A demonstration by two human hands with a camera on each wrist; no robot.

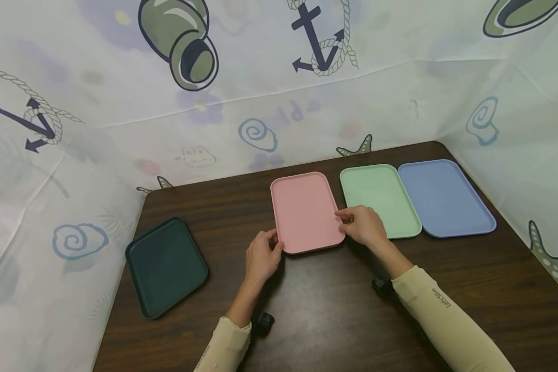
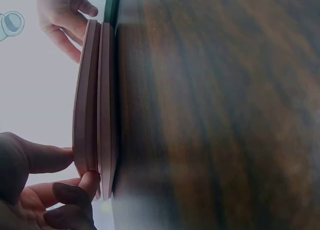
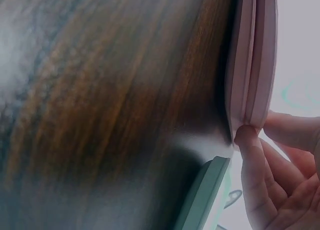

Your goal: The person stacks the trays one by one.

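Two pink trays lie one over the other, with the upper pink tray (image 1: 307,213) covering the lower pink tray (image 2: 106,120) in the head view. My left hand (image 1: 262,258) pinches the upper tray's near left corner between thumb and fingertip, just above the lower tray's rim. At the right edge, my right hand (image 1: 363,226) pinches the upper tray near its front corner, thumb on top and a fingertip under the rim. In the wrist views a thin dark gap runs between the two trays.
Right of the pink trays lie a light green tray (image 1: 376,196) and a blue tray (image 1: 446,199), side by side. A dark green tray (image 1: 167,268) sits angled at the table's left edge. Printed cloth (image 1: 269,93) hangs behind the brown wooden table (image 1: 316,320).
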